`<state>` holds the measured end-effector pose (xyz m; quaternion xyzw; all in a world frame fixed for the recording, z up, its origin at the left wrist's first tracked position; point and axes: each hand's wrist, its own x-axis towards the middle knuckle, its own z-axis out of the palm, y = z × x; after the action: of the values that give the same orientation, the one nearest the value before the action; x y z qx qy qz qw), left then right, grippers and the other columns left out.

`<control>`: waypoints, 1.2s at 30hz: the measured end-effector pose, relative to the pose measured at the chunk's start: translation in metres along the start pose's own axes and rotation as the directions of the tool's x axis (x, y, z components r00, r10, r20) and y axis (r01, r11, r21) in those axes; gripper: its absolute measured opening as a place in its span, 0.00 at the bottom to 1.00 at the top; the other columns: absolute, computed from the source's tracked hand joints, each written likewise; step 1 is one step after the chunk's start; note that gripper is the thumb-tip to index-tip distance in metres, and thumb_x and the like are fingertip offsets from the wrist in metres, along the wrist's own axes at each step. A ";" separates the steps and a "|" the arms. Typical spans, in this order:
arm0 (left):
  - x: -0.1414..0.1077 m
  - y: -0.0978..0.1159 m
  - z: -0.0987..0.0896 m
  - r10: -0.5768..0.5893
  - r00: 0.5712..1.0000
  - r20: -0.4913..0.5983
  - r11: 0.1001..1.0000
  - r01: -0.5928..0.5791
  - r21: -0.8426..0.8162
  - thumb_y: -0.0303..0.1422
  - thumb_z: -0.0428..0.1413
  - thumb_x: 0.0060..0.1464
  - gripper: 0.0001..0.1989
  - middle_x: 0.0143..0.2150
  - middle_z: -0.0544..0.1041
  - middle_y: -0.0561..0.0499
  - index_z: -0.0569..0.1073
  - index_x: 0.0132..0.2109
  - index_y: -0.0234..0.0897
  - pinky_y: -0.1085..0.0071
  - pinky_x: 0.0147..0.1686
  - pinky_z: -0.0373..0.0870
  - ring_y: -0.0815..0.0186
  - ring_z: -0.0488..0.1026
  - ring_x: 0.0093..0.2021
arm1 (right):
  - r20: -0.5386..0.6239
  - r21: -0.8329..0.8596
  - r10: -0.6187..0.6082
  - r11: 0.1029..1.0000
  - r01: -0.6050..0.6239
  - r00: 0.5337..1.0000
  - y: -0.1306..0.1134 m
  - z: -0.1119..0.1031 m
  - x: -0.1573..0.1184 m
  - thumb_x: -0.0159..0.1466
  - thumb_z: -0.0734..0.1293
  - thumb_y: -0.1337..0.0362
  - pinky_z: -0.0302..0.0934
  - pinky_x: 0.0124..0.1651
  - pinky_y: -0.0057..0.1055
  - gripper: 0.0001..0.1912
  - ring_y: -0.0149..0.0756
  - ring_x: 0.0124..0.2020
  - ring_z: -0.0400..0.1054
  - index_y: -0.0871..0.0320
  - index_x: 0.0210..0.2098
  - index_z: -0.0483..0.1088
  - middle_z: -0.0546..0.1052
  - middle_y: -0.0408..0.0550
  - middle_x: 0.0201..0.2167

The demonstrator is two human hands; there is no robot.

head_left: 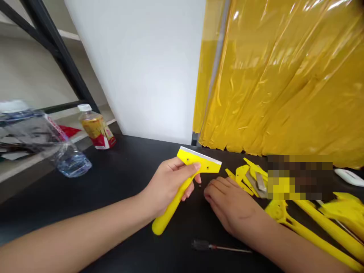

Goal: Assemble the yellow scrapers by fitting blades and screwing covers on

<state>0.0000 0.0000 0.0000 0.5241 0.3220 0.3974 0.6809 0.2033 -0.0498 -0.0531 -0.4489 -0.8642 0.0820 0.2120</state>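
My left hand point(173, 182) is closed round a yellow scraper point(167, 212), its thumb pressed on the flat head. A pale straight strip runs along the head's far edge, and two dark holes show in the head. My right hand point(227, 201) rests low over the black table, back upward, with its fingers curled under; the fingertips and anything in them are hidden. Just left of that hand lies a tiny ring-like piece point(200, 185). Beyond it are loose yellow scraper heads point(241, 174) and grey strips point(259, 181). Nearer me lies a screwdriver point(222, 247) with a dark handle.
More yellow scraper parts point(313, 231) cover the table's right side, partly under a pixelated patch. A drink bottle point(98, 127) and a tilted clear bottle point(72, 161) stand at left by shelving. A white panel point(142, 76) and yellow plastic sheeting point(284, 83) border the back.
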 end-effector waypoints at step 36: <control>-0.005 -0.002 0.000 -0.008 0.992 0.127 0.998 0.000 0.065 0.39 0.64 0.61 0.12 0.30 0.78 0.52 0.75 0.38 0.33 0.79 0.16 0.63 0.75 0.68 0.17 | 0.176 0.969 0.399 -0.231 -0.087 0.900 -0.015 -0.029 0.000 0.72 0.62 0.56 0.60 0.42 0.37 0.17 0.39 0.36 0.63 0.57 0.39 0.80 0.74 0.50 0.35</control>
<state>-0.0020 -0.0049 -0.0022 0.5698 0.2916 0.3510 0.6835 0.2046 -0.0599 -0.0217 -0.2938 -0.3553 0.7021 0.5427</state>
